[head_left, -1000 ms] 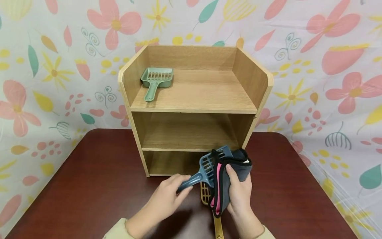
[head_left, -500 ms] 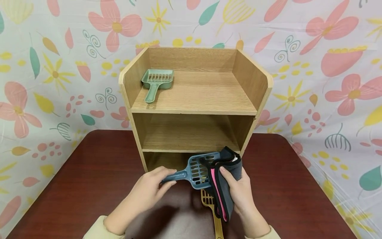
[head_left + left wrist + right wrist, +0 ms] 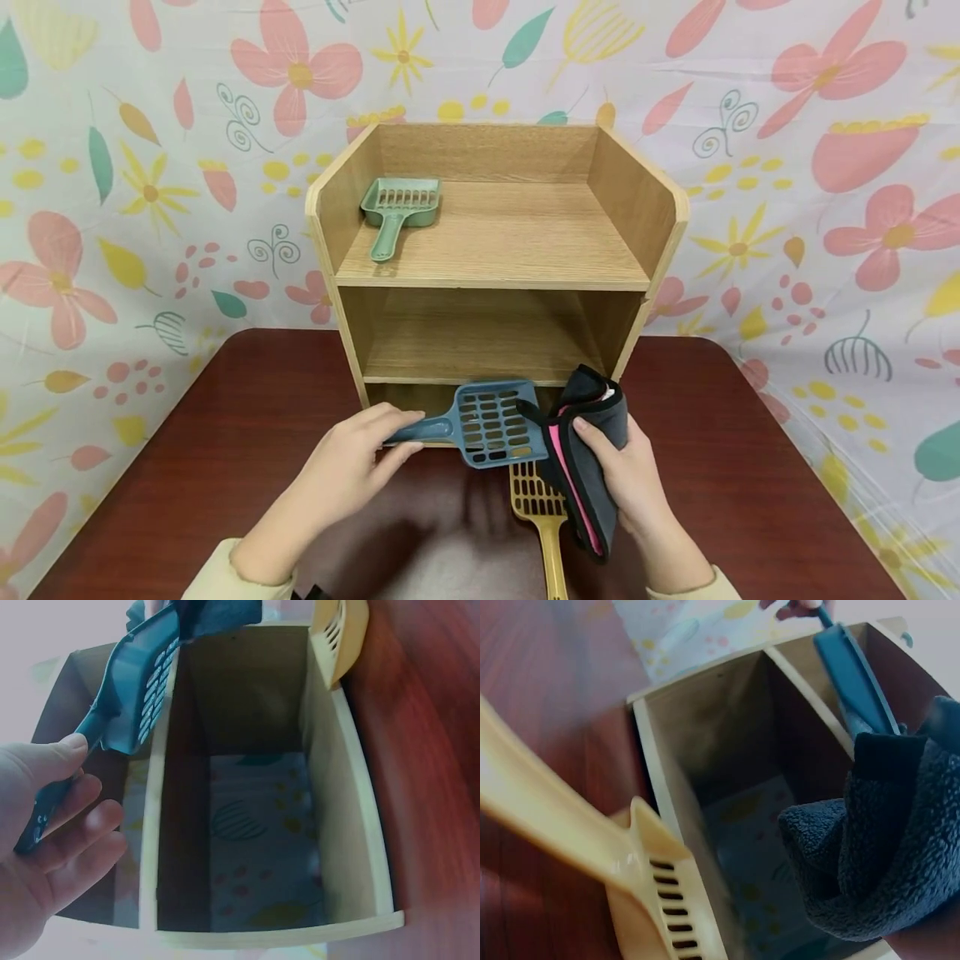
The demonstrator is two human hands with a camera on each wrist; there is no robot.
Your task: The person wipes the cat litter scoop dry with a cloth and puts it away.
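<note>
My left hand (image 3: pixel 352 467) pinches the handle of a blue slotted litter scoop (image 3: pixel 495 423), held level in front of the shelf unit. My right hand (image 3: pixel 637 483) grips a folded dark grey cloth (image 3: pixel 596 475) with black edging and a pink layer inside. A loose flap of the cloth overlaps the scoop's right edge in the head view. Below them a yellow litter scoop (image 3: pixel 543 508) lies at the foot of the shelf, its handle toward me. In the right wrist view the cloth (image 3: pixel 900 855) looks fuzzy and hides most of that hand.
A wooden shelf unit (image 3: pixel 491 280) stands at the back of the dark red table (image 3: pixel 225 467). On its top level, at the left, sits a green litter scoop (image 3: pixel 390 221) on a green tray. A flower-printed sheet (image 3: pixel 787 208) hangs behind.
The blue scoop has moved left and turned more level, and less of it lies behind the cloth. The left hand has shifted left and up. More of the yellow scoop shows.
</note>
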